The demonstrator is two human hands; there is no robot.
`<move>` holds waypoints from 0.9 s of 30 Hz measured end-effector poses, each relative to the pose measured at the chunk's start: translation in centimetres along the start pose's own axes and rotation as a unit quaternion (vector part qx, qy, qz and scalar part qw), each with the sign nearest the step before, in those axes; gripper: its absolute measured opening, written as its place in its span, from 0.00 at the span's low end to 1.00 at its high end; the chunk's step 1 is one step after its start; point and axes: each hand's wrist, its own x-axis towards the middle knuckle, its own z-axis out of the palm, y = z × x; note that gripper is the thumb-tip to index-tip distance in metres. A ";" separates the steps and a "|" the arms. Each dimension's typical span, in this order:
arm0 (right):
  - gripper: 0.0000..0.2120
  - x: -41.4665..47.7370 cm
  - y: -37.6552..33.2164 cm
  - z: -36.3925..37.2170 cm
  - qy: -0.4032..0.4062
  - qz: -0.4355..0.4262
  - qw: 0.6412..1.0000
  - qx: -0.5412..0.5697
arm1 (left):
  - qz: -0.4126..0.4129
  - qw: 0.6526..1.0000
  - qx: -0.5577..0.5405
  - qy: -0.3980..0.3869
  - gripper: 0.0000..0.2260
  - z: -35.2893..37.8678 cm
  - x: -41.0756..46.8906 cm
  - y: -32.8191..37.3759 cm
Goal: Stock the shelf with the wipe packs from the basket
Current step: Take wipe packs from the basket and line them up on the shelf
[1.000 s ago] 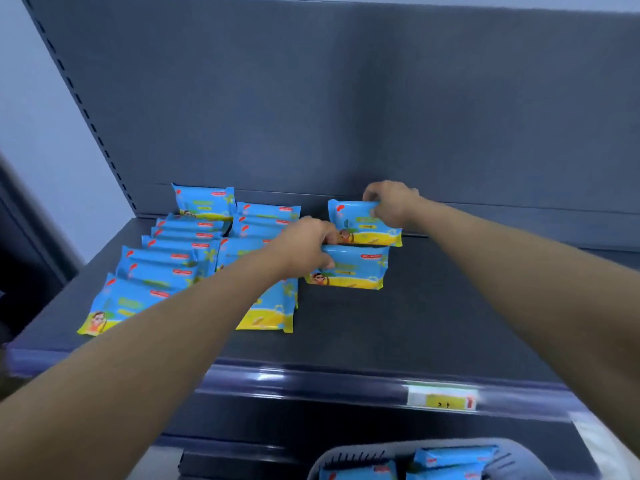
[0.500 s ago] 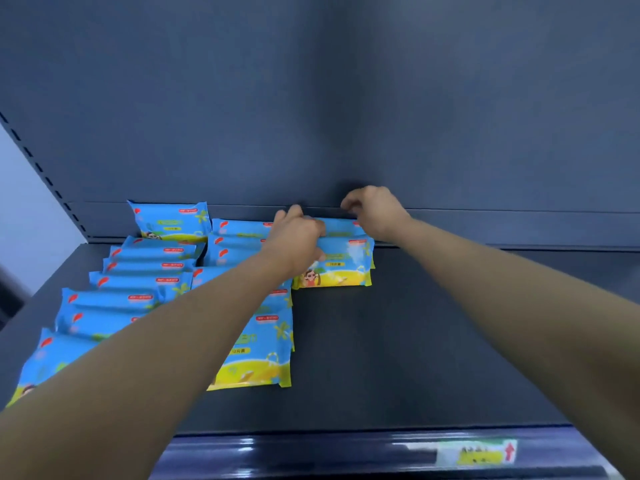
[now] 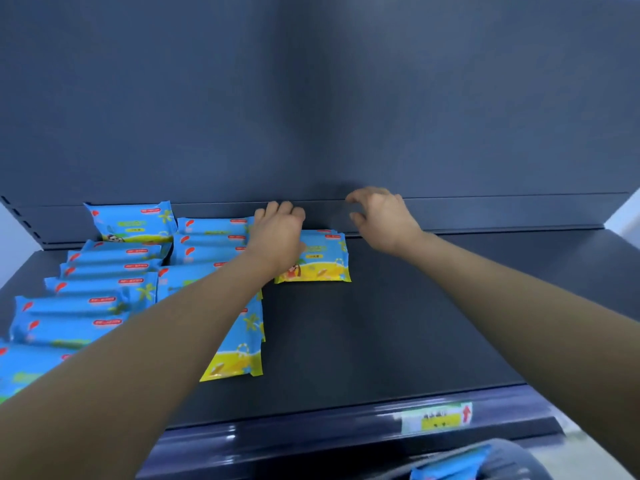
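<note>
Wipe pack (image 3: 318, 263) lies flat at the rear of the shelf (image 3: 398, 341), partly under the left grip (image 3: 277, 237) and reaching out to that grip's right; long axis runs left-right, parallel to the back lip (image 3: 502, 213); printed face up, yellow edge toward us, blue edge toward the lip; a second pack's edge shows just behind it. Left grip curls its fingers over the pack's far left corner, holding it. Right grip (image 3: 381, 220) hangs above and just beyond the pack's right end, fingers loosely curled round nothing, not touching. Left is nearer; we judge any squaring-up falls to it. Left of the left grip, filled rows of packs (image 3: 104, 289); toward us and low, the basket (image 3: 512, 459) shows a spare pack (image 3: 450, 470).
</note>
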 end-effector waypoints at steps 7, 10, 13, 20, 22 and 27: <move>0.21 -5.2 -0.7 -3.2 0.088 -0.082 0.989 -0.091 | 0.044 0.989 -0.021 0.140 0.20 -5.5 -4.7 3.4; 0.23 -8.1 -0.9 -5.6 0.127 -0.116 0.979 -0.107 | 0.063 0.980 -0.007 0.188 0.19 -8.5 -7.5 5.8; 0.24 -11.5 -0.8 -8.1 0.154 -0.136 0.973 -0.108 | 0.067 0.972 0.013 0.227 0.18 -11.2 -10.6 8.8; 0.25 -21.6 2.8 -13.2 0.197 -0.185 0.960 -0.072 | 0.072 0.961 0.030 0.267 0.21 -15.5 -18.4 18.4; 0.25 -24.6 4.1 -13.6 0.196 -0.205 0.957 -0.064 | 0.070 0.961 0.027 0.266 0.22 -15.5 -20.8 21.1; 0.25 -31.7 7.4 -10.0 0.128 -0.231 0.964 -0.017 | 0.043 0.984 -0.010 0.174 0.25 -11.2 -27.3 26.1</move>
